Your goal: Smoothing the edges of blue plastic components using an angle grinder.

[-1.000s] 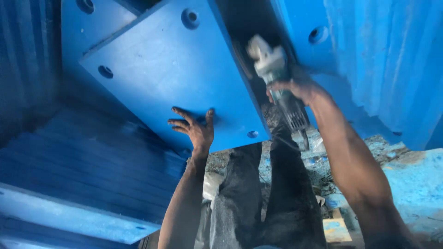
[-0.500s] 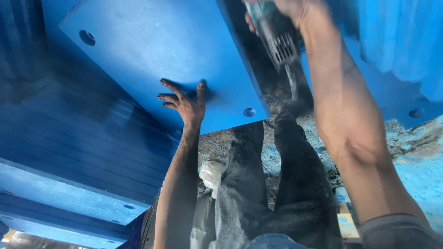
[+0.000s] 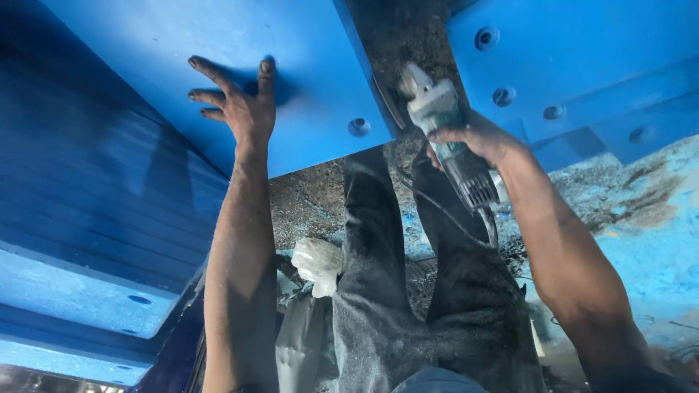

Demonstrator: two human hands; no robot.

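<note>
The right hand (image 3: 473, 138) was closed around the body of an angle grinder (image 3: 445, 135), whose head sat at the right edge of the blue steel plate (image 3: 291, 44). The left hand (image 3: 244, 102) lay open, fingers spread, flat on that plate, well left of the grinder. A slip off the edge could, by judgement, throw the tool toward the legs (image 3: 408, 291) directly below, or snag the power cord (image 3: 437, 211) trailing across them. Open room was narrow: a second blue plate (image 3: 582, 58) stood close on the right, leaving only the dark gap between plates.
</note>
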